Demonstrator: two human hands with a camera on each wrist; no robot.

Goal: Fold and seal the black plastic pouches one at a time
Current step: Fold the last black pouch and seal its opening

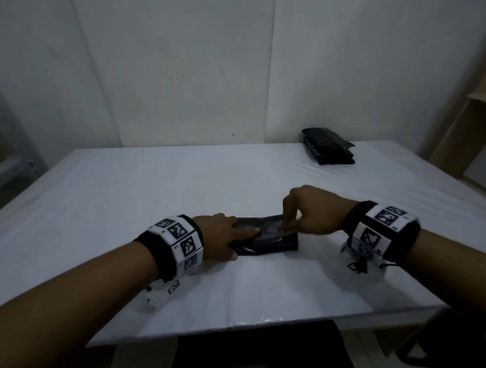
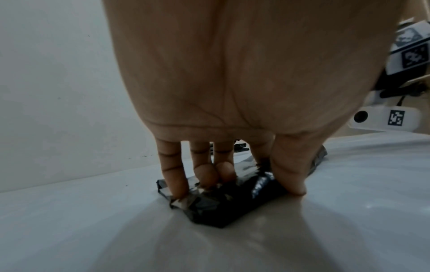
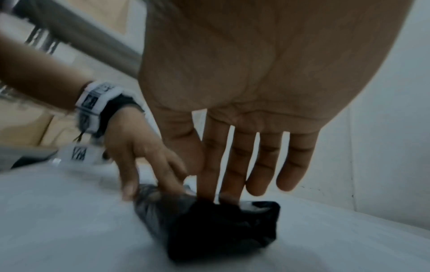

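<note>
A folded black plastic pouch (image 1: 268,239) lies on the white table (image 1: 153,187) near its front middle. My left hand (image 1: 245,243) presses straight fingers onto the pouch's left end, with the thumb at its near edge. In the left wrist view the fingertips (image 2: 179,189) press into the crinkled pouch (image 2: 221,208). My right hand (image 1: 287,226) stands over the right end. Its index and middle fingertips (image 3: 207,193) push down on the pouch (image 3: 221,230) beside a pale strip (image 3: 252,206); the thumb lies against the index, and the ring and little fingers are lifted.
A stack of black pouches (image 1: 328,149) sits at the table's back right corner. A wooden shelf unit (image 1: 469,137) stands to the right and a metal rack (image 1: 4,164) to the left. A white wall closes the back. A dark seat (image 1: 256,351) shows below the front edge.
</note>
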